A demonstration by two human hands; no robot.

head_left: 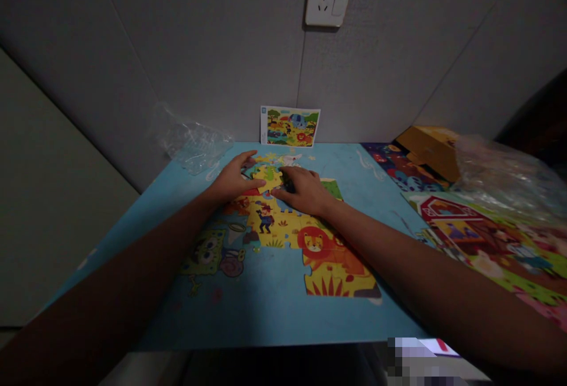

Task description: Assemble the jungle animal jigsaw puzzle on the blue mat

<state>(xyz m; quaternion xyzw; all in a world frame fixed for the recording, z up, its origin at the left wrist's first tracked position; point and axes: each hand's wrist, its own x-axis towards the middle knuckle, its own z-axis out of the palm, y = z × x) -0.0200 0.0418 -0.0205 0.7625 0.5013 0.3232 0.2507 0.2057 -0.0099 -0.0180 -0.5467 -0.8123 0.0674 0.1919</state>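
Pale grey wall panels [212, 49] back a light-blue printed table [274, 315]. At the frame's centre, the left hand [234, 178] grasps a yellow cardboard jigsaw section with a green print [268, 176], thumb on top, probably to steady it; the right hand [305, 190] curls at its right edge, but whether it grips I cannot tell. Picture side up, the section's visible part runs slightly longer left to right. Below spreads a joined yellow cardboard puzzle [283, 235]. At upper centre, a white-bordered picture card [290, 127] leans on the wall, presumably for easy viewing.
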